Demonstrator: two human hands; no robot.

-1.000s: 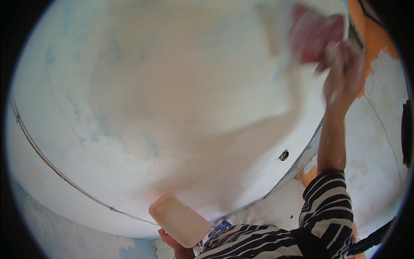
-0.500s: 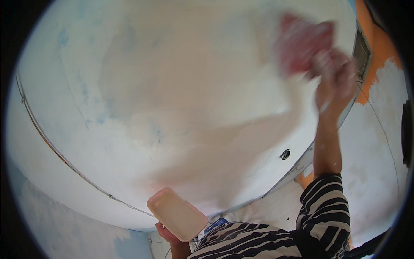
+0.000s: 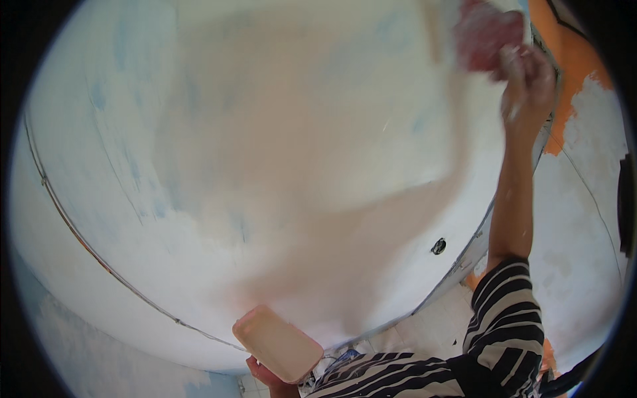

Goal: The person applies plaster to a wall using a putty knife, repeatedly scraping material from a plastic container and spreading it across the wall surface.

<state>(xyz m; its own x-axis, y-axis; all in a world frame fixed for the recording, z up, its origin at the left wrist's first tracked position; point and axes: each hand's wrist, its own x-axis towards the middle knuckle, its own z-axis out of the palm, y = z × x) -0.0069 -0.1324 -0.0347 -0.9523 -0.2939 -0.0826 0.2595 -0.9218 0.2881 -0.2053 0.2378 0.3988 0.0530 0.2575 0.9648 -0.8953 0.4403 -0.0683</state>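
On my feed the pale wall (image 3: 298, 132) fills most of the view. The red tool (image 3: 490, 36) sits high on the right, blurred; I cannot tell whether it touches the wall. Well below it and to the left I have the tub (image 3: 292, 330), its long axis slanting from upper left to lower right. The right hand (image 3: 531, 74) is closed on the tool's lower right corner, so the tool lies up and left of that grip. The left hand (image 3: 267, 374), nearer the tub, holds its lower left side, some fingers hidden.

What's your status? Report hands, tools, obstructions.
Right hand high, gripping flat red tool, blurred. Left hand low, holding pale rectangular pink-rimmed board. Round dark wall opening below red tool, apart from both hands.
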